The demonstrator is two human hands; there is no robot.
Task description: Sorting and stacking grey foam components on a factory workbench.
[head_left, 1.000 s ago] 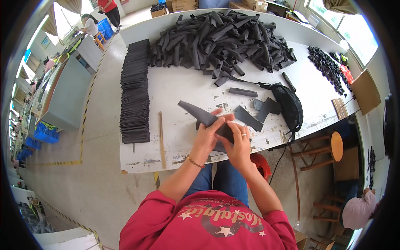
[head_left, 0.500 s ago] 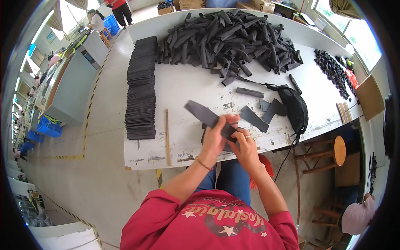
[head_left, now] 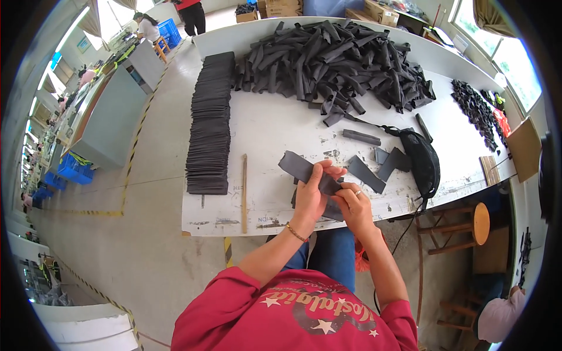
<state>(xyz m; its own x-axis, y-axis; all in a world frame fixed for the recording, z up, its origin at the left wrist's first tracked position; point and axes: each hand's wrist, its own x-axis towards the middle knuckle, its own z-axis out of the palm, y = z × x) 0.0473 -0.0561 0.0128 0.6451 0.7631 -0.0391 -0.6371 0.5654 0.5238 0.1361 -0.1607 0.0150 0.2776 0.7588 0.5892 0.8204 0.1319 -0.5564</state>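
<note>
A flat black fabric strip (head_left: 297,167) is held over the table's near edge, its far end pointing up and to the left. My left hand (head_left: 311,196) is closed around its middle, thumb on top. At the strip's near end, my right hand (head_left: 355,206) pinches it between thumb and fingers. Below my hands lie more dark fabric pieces (head_left: 332,210), partly hidden. Just right of them, loose black strips (head_left: 367,174) rest on the table, near a single rolled piece (head_left: 361,137).
On the white table (head_left: 269,134) stand a long neat stack of folded black pieces (head_left: 209,123) at left and a large heap of black tubes (head_left: 333,58) at the back. A wooden stick (head_left: 244,193) lies near the stack. A black bag (head_left: 420,161) sits at right, above a wooden stool (head_left: 480,224).
The strip's far end has swung a little and now looks steadier and shorter in view. Both hands keep their hold. The whole view has shifted slightly.
</note>
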